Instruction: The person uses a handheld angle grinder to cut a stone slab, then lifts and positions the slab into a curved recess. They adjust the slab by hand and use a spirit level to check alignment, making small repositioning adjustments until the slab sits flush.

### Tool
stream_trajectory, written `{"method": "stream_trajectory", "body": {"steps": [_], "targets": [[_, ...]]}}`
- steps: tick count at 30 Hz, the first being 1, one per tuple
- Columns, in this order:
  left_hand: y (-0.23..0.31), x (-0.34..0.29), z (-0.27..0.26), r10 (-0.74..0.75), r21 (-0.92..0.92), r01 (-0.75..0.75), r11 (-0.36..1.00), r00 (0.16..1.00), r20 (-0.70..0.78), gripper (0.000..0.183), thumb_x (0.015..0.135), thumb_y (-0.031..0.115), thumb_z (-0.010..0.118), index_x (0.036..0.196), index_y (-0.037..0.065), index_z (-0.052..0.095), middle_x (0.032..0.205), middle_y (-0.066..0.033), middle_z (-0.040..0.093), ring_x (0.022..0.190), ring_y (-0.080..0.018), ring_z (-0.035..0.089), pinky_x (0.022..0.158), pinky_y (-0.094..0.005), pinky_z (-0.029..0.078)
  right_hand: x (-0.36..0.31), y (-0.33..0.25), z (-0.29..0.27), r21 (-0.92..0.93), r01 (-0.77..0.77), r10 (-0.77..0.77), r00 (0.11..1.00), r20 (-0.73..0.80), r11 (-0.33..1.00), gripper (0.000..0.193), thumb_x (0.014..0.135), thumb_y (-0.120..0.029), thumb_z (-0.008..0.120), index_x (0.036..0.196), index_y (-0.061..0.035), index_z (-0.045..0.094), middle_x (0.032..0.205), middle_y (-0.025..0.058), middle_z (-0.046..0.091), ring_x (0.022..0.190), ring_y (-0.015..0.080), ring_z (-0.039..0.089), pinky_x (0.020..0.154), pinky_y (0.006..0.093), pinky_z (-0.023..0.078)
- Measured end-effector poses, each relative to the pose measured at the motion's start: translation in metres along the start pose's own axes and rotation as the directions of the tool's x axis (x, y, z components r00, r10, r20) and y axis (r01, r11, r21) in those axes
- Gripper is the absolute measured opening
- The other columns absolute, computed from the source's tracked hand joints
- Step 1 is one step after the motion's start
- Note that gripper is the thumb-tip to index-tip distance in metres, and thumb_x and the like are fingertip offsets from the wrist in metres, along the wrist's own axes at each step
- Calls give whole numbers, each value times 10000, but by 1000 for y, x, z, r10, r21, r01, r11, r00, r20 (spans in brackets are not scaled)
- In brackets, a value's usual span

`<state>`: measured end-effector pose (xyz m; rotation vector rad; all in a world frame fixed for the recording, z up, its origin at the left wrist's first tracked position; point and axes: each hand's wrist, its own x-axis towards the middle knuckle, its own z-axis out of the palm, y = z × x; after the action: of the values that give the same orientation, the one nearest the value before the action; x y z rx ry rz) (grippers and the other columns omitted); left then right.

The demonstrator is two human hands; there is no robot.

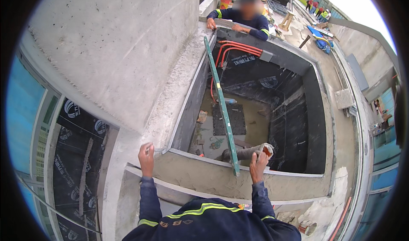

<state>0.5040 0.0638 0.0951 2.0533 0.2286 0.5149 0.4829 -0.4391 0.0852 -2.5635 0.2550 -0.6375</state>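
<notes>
A long green straightedge (pixel 221 100) spans the opening of a black-lined pit, from the far rim to the near rim. My left hand (pixel 146 159) is raised by the near left corner of the rim, fingers up and slightly blurred, with nothing visible in it. My right hand (pixel 258 167) is at the near rim, right of the straightedge's end, with its fingers apart. Just beyond it rises the open end of a wrapped pipe (pixel 251 152); whether my fingers touch it I cannot tell. Fresh-looking mortar (pixel 191 175) coats the near ledge.
A co-worker (pixel 245 15) leans on the far rim, both hands on it. Orange conduits (pixel 238 47) run to a grey box (pixel 266 56). Inside the pit lie a black grid mat (pixel 229 119), a bottle (pixel 230 100) and shallow water. A concrete wall (pixel 115 40) stands at left.
</notes>
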Motion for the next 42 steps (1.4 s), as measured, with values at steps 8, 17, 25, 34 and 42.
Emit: {"method": "stream_trajectory", "body": {"steps": [8, 17, 25, 34, 42], "targets": [[-30, -104, -46, -172, 33, 177, 984, 979, -109, 288, 1014, 254, 639, 1026, -26, 707, 945, -106, 707, 880, -220, 664, 791, -362, 537, 25, -30, 24, 18, 40, -41, 997, 69, 999, 269, 968, -305, 628, 1091, -66, 643, 1056, 143, 637, 1037, 363, 579, 878, 517, 413], [10, -130, -49, -289, -71, 282, 957, 948, -132, 335, 1046, 292, 603, 1005, -23, 711, 950, -99, 728, 850, -188, 705, 718, -324, 575, 62, -41, 52, 36, 34, -37, 997, 71, 999, 578, 974, -359, 623, 1460, -78, 487, 1123, 172, 654, 1069, 387, 612, 875, 562, 449], [15, -115, -32, -109, -26, 108, 994, 993, -52, 303, 1038, 256, 616, 989, -28, 711, 914, -102, 728, 833, -186, 699, 710, -307, 559, 288, -124, 28, 251, 37, -102, 961, 255, 967, 841, 922, -238, 612, 1613, -3, 192, 1204, 407, 624, 1124, 547, 616, 979, 553, 484], [36, -167, -41, -328, -184, 304, 935, 938, -117, 313, 1046, 260, 609, 990, -32, 706, 859, -74, 718, 767, -148, 672, 673, -283, 540, 216, -94, 62, 373, 10, -112, 961, 253, 928, 945, 951, -420, 626, 1576, 106, 152, 1306, 445, 542, 1202, 547, 586, 1010, 534, 475], [26, -203, -63, -377, -51, 375, 926, 903, -208, 416, 1057, 340, 589, 964, -38, 737, 839, -93, 737, 745, -154, 687, 704, -302, 538, 77, -58, 69, 177, -132, 36, 885, 465, 975, 1049, 930, -559, 664, 1596, 73, 157, 1370, 405, 519, 1272, 547, 532, 1053, 602, 423]]}}
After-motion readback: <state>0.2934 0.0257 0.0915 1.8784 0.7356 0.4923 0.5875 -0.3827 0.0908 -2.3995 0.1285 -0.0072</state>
